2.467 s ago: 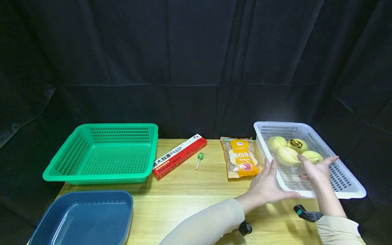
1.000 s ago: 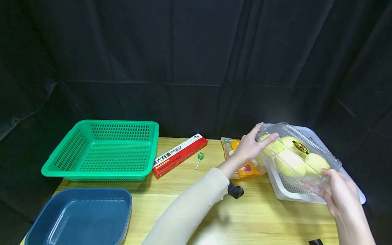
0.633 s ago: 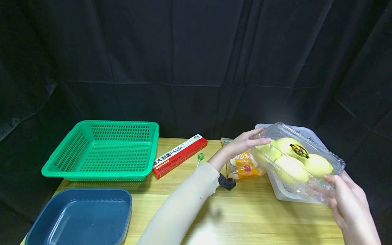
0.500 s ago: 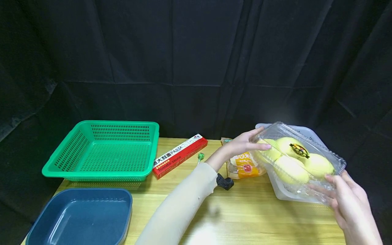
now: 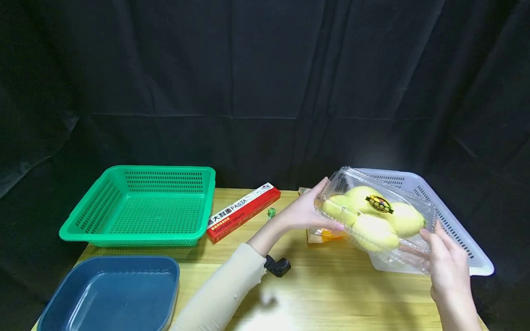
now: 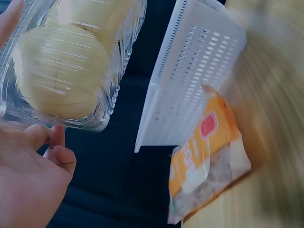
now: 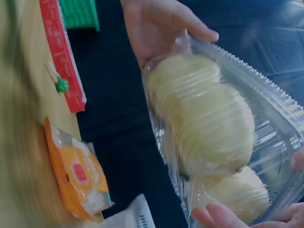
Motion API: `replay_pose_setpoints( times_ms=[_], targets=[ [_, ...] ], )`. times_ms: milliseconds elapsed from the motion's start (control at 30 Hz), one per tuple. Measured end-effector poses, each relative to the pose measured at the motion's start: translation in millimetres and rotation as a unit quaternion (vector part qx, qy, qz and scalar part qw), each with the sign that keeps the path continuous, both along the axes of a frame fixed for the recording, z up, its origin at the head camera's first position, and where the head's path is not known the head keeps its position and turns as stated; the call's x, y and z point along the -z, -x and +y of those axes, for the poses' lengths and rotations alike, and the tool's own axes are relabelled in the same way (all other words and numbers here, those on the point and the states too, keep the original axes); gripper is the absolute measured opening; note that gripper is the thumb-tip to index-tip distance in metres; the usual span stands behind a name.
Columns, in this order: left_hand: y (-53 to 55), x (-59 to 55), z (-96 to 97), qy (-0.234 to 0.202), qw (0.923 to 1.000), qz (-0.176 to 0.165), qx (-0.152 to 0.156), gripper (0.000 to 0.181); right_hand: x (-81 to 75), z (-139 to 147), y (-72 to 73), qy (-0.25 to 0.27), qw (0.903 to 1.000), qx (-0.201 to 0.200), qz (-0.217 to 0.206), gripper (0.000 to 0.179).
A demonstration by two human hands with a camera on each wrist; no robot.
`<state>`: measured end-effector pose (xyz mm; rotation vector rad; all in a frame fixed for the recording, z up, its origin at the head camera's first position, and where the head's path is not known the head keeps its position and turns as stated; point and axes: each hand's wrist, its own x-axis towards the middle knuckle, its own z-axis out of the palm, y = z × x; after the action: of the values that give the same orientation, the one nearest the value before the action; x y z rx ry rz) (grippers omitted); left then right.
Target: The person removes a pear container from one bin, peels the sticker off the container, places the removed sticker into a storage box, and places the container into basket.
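Both hands hold a transparent plastic clamshell box [image 5: 425,213] of several pale yellow fruits, raised in front of the white basket [image 5: 482,266] and tilted. My left hand [image 5: 304,211] grips its left end, thumb along the near side. At the right end, my right hand [image 5: 449,264] pinches the near corner, thumb on top. A black oval label sits on the box. In the right wrist view, the left hand [image 7: 156,23] is at the far end. Below the left hand, an orange bag [image 5: 325,235] of grain-like food is mostly hidden; the left wrist view shows the bag [image 6: 209,161] beside the basket.
A red and white pasta box [image 5: 244,211] lies mid-table. Beside it is a green lollipop [image 5: 271,213], its stick partly behind the left arm. On the left stand a green basket [image 5: 138,236] and a dark blue tub [image 5: 124,294]. A black curtain [image 5: 265,82] hangs behind.
The fruit box has been lifted out of the white basket, tilted, and moved left with both hands. The left hand has gone from the basket's rim to the box. The basket's inside shows more now.
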<state>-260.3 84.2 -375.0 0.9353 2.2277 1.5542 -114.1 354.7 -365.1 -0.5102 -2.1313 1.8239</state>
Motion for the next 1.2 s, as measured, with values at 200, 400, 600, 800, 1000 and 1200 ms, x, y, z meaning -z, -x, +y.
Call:
replay_pose_setpoints(
  times_ms=[200, 400, 600, 800, 1000, 1200],
  targets=[
    [-28.7, 1.9, -29.7, 0.008, 0.9966, 0.029, -0.076, 0.131, 9.9, -15, 0.8, -0.170, 0.9851, -0.026, 0.011, 0.059],
    [-55.8, 9.3, -58.2, 0.011, 0.9890, 0.041, -0.142, 0.133, 21.1, -32, 6.8, -0.232, 0.9695, -0.066, 0.040, 0.051],
    [-76.3, 24.6, -79.6, -0.023, 0.9855, 0.053, -0.159, 0.137, 32.6, -49, 12.0, -0.189, 0.9729, -0.113, 0.071, 0.051],
    [-101.7, 47.4, -99.3, -0.033, 0.9785, 0.028, -0.202, 0.141, 43.5, -65, 11.8, -0.159, 0.9701, -0.167, 0.076, 0.058],
    [-124.2, 69.4, -114.8, -0.031, 0.9715, -0.001, -0.235, 0.147, 58.5, -82, 7.0, -0.152, 0.9645, -0.189, 0.104, 0.057],
    [-145.1, 91.6, -131.3, -0.011, 0.9635, -0.034, -0.265, 0.152, 89.1, -99, 1.2, -0.101, 0.9575, -0.232, 0.138, 0.058]
  ],
)
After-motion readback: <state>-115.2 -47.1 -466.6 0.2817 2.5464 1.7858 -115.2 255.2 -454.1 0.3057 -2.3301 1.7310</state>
